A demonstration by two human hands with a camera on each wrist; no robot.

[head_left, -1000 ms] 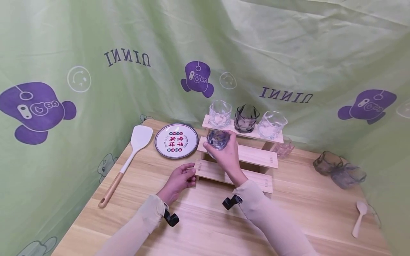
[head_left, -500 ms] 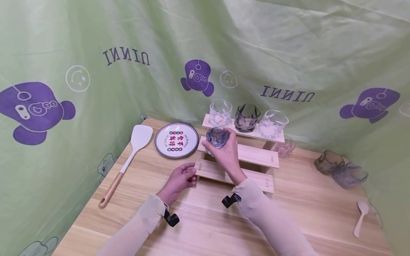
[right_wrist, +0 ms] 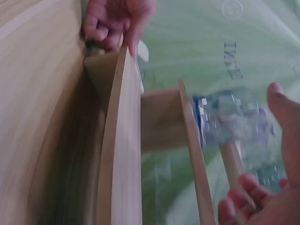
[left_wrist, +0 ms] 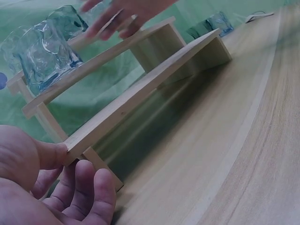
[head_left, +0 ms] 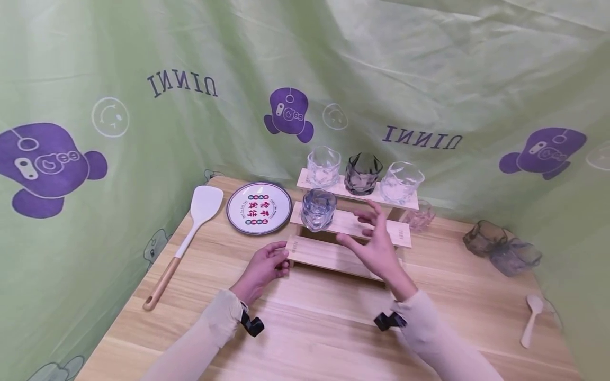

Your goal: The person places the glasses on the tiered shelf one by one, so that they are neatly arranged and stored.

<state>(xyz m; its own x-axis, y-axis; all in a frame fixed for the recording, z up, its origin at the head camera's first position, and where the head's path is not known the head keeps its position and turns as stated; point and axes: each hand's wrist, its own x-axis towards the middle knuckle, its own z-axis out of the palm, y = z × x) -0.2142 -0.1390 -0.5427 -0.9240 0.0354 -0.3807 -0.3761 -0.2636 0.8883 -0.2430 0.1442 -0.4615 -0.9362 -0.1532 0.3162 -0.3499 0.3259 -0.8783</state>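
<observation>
A three-tier wooden stand (head_left: 333, 256) sits on the table. My left hand (head_left: 261, 269) pinches the left end of its lowest board, thumb on the board's corner and fingers curled below, as the left wrist view shows. A bluish glass tumbler (head_left: 318, 210) stands upright at the left of the middle board. Nothing is in my right hand (head_left: 376, 248), which hovers right of that tumbler over the lower boards with fingers spread. On the top board are a clear glass (head_left: 323, 168), a dark grey glass (head_left: 363, 174) and another clear glass (head_left: 401, 183).
Left of the stand lie a round plate (head_left: 259, 208) and a white spatula (head_left: 190, 238) with a wooden handle. A pinkish glass (head_left: 419, 216) stands behind the stand's right end. Farther right are a brown glass (head_left: 485, 238), a blue-grey glass (head_left: 516, 257) and a small spoon (head_left: 531, 320).
My right hand has let go of the bluish tumbler, now standing on the middle board, and has moved right and down. My left hand keeps its place on the stand.
</observation>
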